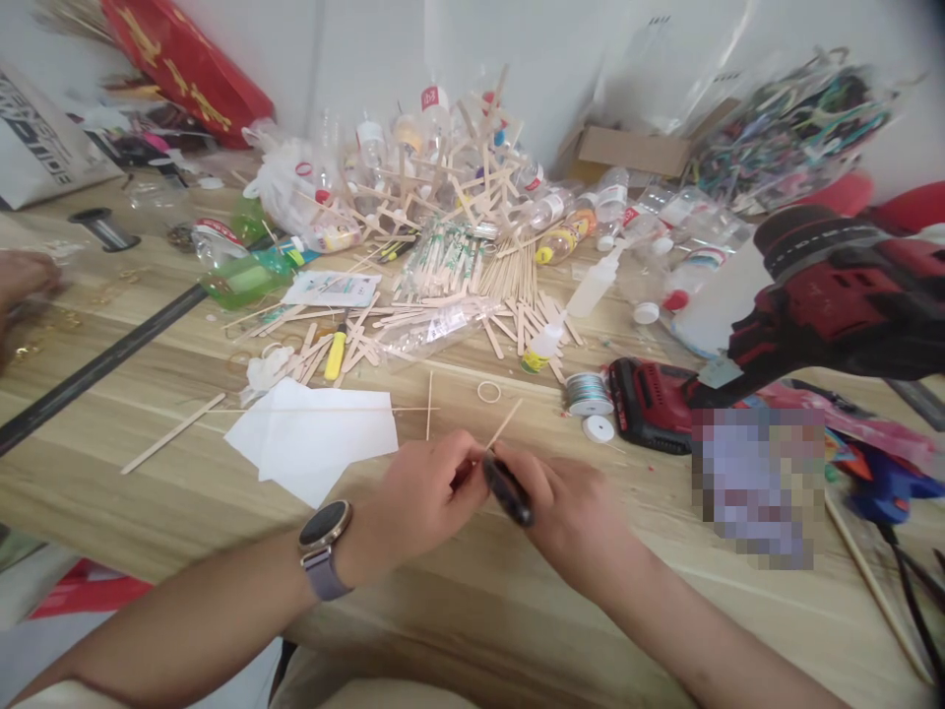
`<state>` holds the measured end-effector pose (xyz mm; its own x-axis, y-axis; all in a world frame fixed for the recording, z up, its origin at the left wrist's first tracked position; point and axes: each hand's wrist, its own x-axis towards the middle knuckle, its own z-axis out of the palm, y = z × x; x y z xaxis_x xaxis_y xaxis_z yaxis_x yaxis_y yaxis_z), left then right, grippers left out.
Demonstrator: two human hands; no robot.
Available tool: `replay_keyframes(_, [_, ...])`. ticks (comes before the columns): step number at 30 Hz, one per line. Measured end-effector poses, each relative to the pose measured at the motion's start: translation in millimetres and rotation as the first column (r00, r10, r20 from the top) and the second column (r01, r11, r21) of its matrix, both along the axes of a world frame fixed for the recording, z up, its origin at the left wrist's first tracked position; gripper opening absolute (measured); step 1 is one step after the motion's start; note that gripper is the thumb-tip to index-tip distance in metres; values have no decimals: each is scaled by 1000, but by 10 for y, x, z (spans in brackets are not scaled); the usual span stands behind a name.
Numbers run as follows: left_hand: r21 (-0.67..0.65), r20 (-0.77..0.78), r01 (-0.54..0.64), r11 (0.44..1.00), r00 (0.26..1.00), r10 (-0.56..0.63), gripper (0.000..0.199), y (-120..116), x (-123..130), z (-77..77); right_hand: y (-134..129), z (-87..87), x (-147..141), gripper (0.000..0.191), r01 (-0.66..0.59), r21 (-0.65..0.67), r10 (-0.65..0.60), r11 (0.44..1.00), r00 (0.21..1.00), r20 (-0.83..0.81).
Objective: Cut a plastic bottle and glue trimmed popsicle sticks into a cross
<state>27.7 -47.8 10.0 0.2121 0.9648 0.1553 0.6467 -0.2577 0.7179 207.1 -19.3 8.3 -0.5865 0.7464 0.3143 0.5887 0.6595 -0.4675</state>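
Black and blurred, a tool handle (508,489) is sitting gripped in the fingers of my right hand (572,497), its working end hiding; the left edge is cutting off another person's hand (26,281). Pale, wood-grained, the tabletop (443,571) is carrying heaped plastic bottles (434,120) and craft sticks (359,345) before a white wall (376,39). Between my hands, a thin wooden stick (506,421) is poking up; my left hand (417,492) is curling narrowly at its lower end, whether pinching it I cannot tell.

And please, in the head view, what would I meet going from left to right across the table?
Another person's hand, dark spool, green bottle, yellow-handled tool, left hand, right hand gripping a black object, red-and-black drill.
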Motion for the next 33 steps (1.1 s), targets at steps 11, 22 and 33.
replay_keyframes(11, [169,-126,4,986,992,17,27,-1,2,-52,14,279,-99,21,-110,-843,-252,526,927,-278])
replay_keyframes(22, [-193,240,-92,977,961,138,21,131,-50,31,4,100,18,26,-83,453,7,888,986,167])
replay_keyframes(33, [-261,398,36,965,914,74,10,75,-19,40,60,148,47,26,-141,608,-20,781,968,251])
